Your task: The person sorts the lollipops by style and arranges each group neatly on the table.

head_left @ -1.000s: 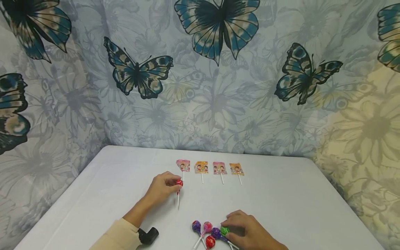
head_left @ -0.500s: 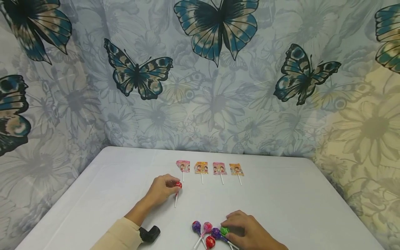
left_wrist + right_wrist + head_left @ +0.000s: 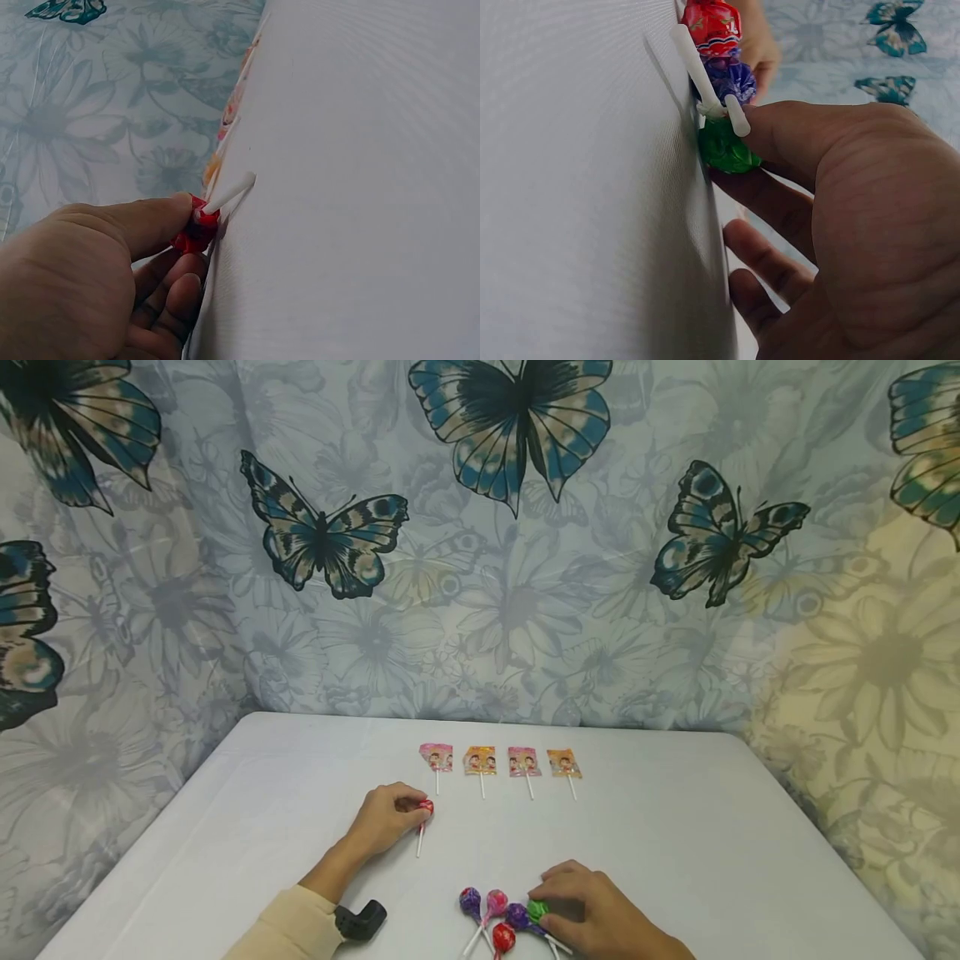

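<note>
My left hand (image 3: 388,818) pinches a red-wrapped lollipop (image 3: 196,229) by its candy head between thumb and fingers, low over the white table. Its white stick (image 3: 231,193) points toward the near side. Just beyond it lies the leftmost of a row of flat lollipops in printed bags, a pink one (image 3: 437,757). At the near side my right hand (image 3: 600,910) has thumb and index finger around the green head of a lollipop (image 3: 727,146). This green lollipop lies in a loose group, right beside a purple lollipop (image 3: 517,916).
The bagged row continues with an orange (image 3: 481,761), a pink (image 3: 523,762) and another orange lollipop (image 3: 564,764). In the near group are also a red lollipop (image 3: 504,937), a pink one (image 3: 497,902) and a dark purple one (image 3: 470,902), sticks crossing. Butterfly-print cloth (image 3: 517,610) hangs behind the table (image 3: 675,827).
My left hand has brought the red lollipop slightly nearer and left, and its stick's lower end has swung left. The right hand stays at the green lollipop. The head view has shifted slightly.
</note>
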